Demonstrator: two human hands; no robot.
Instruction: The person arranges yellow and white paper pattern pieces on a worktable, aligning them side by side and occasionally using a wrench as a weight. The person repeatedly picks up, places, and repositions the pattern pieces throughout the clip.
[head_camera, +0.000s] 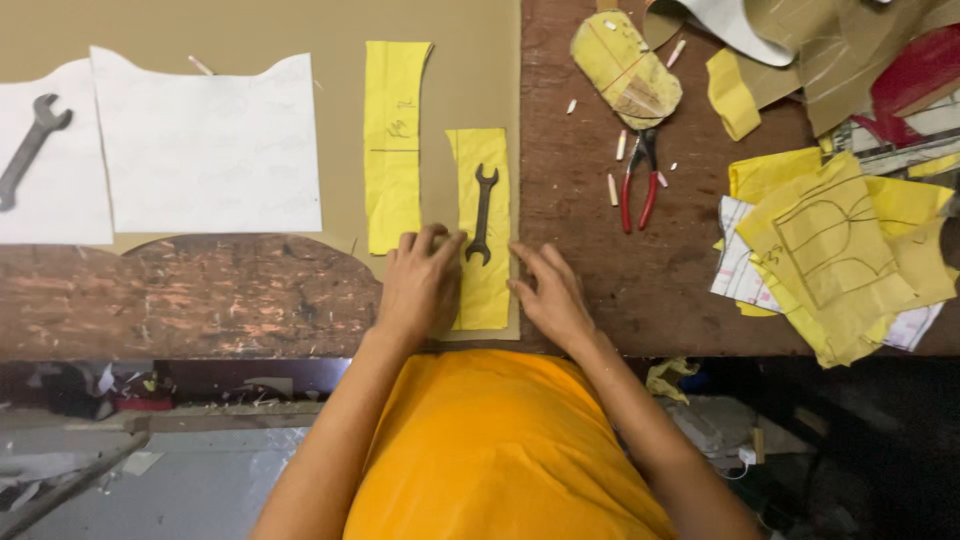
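Head view: both flat, open hands, left (418, 285) and right (553, 297), press the yellow strip (484, 290) under a wrench (483, 213), gripping nothing.

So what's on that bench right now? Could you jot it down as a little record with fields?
left hand: flat on the left edge of the yellow strip
right hand: fingertips at the strip's right edge
on the strip: a dark wrench
beside it: a longer yellow piece
under both: tan sheet
far left: white patterns, second wrench
right: red-handled pliers, pile of yellow cutouts
bench: worn wooden table
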